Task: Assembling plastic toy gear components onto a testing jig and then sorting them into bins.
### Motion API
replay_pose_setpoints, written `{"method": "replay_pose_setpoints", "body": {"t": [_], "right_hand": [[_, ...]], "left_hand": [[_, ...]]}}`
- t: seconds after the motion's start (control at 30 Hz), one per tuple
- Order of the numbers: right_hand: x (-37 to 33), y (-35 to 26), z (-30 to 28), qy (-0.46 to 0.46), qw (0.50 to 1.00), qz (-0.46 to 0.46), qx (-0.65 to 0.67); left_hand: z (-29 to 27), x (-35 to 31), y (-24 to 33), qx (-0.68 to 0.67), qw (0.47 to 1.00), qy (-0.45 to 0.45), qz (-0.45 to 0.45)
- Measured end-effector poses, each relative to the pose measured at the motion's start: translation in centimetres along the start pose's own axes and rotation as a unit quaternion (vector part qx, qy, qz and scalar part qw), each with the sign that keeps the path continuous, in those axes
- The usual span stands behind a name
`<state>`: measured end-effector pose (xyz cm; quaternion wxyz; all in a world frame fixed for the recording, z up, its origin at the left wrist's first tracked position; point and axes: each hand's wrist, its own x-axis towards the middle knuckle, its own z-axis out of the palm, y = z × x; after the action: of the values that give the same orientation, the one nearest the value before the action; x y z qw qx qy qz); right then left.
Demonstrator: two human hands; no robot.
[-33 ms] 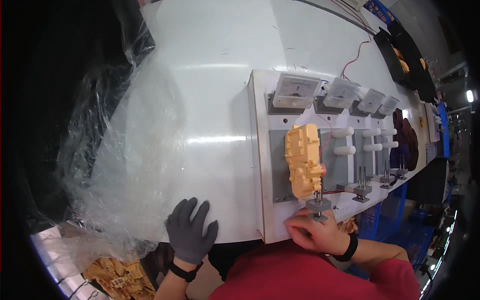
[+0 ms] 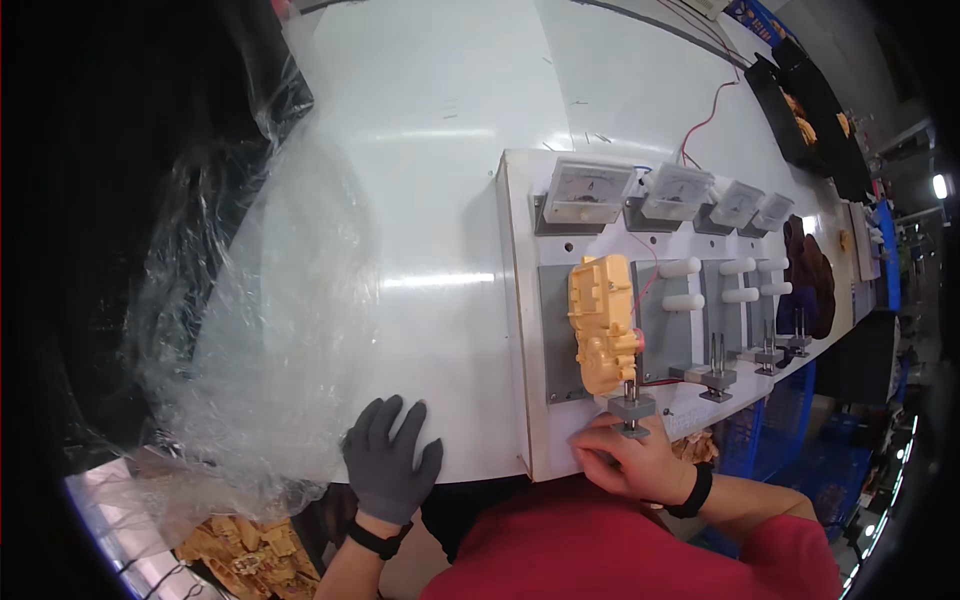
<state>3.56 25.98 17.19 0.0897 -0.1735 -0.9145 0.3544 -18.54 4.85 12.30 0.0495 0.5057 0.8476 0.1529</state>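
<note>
A yellow plastic housing stands on the first grey plate of a white test board, beside a metal clamp block with upright pins. My right hand, bare, is at the board's front edge just below that block. Its fingers are curled in, and whatever may be between them is hidden. My left hand, in a grey glove, lies palm down at the table's front edge with fingers apart. It holds nothing. Crumpled clear plastic film lies just left of it.
Several analog meters line the board's back, with white pegs on the plates before them. A red wire runs behind. Black bins are far right, near dark cloth. Yellow parts lie below at left.
</note>
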Motion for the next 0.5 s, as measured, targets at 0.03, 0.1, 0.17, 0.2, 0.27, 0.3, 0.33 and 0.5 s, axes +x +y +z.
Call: {"method": "replay_pose_setpoints", "body": {"t": [0.03,0.1,0.17,0.2,0.27,0.3,0.33,0.5], "right_hand": [[0.3,-0.1,0.0,0.025,0.999,-0.026,-0.031],[0.3,-0.5,-0.5,0.046,0.995,-0.049,-0.073],[0.4,-0.7,-0.8,0.059,0.994,-0.043,-0.081],[0.4,-0.9,-0.9,0.059,0.994,-0.041,-0.088],[0.0,-0.8,-0.7,0.074,0.994,-0.025,-0.081],[0.0,-0.8,-0.6,0.075,0.994,-0.018,-0.075],[0.2,-1.0,-0.6,0.072,0.995,-0.013,-0.067],[-0.6,-3.2,-2.6,0.068,0.997,0.021,-0.018]], "left_hand": [[0.1,0.0,-0.1,-0.001,1.0,-0.016,-0.003],[-0.4,0.1,0.1,-0.002,0.999,-0.037,0.01],[-0.9,0.4,0.0,-0.009,0.997,-0.068,0.026],[-1.5,0.6,0.1,-0.007,0.997,-0.061,0.041],[-2.7,1.6,0.3,-0.089,0.984,-0.153,0.023],[-3.2,2.2,0.1,-0.155,0.971,-0.176,0.035],[-3.5,2.7,0.2,-0.152,0.972,-0.169,0.05],[-4.6,7.9,2.3,-0.462,0.832,-0.283,-0.118]]}}
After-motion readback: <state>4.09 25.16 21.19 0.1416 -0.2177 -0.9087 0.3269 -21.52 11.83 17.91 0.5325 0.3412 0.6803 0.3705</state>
